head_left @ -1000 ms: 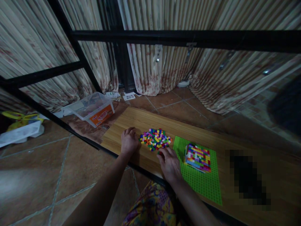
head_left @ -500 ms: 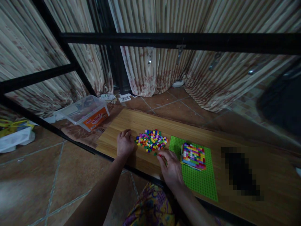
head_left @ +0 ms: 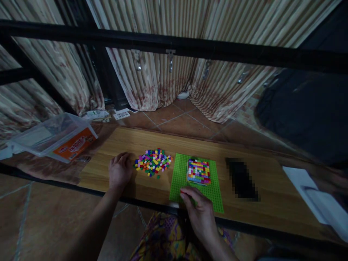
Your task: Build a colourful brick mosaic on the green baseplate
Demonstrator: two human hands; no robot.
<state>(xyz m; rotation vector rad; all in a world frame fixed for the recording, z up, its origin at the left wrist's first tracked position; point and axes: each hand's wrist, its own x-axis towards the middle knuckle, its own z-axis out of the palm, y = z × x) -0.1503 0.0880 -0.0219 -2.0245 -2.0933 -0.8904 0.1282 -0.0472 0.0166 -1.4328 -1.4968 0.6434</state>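
My right hand (head_left: 200, 210) is over the near edge of the green baseplate (head_left: 208, 200), thumb and forefinger pinched on a tiny red brick (head_left: 182, 191). Farther back on that plate sits a block of multicoloured bricks (head_left: 199, 171), striped in several colours. To the left of the plate lies a loose pile of small coloured bricks (head_left: 153, 162). My left hand (head_left: 120, 172) rests on the wooden tabletop just left of the pile. Its fingers are curled in, the tips mostly hidden, and no brick shows in them.
A clear plastic box (head_left: 58, 136) with an orange label stands beyond the table's left end. On the right of the wooden table (head_left: 152, 138) are a pixelated dark object (head_left: 241, 179) and white sheets (head_left: 312, 192). A black metal bar (head_left: 163, 43) crosses in front of the curtains.
My right hand has moved from the pile's near edge to the green plate, carrying the red brick. The camera has turned right; my left hand stays beside the pile.
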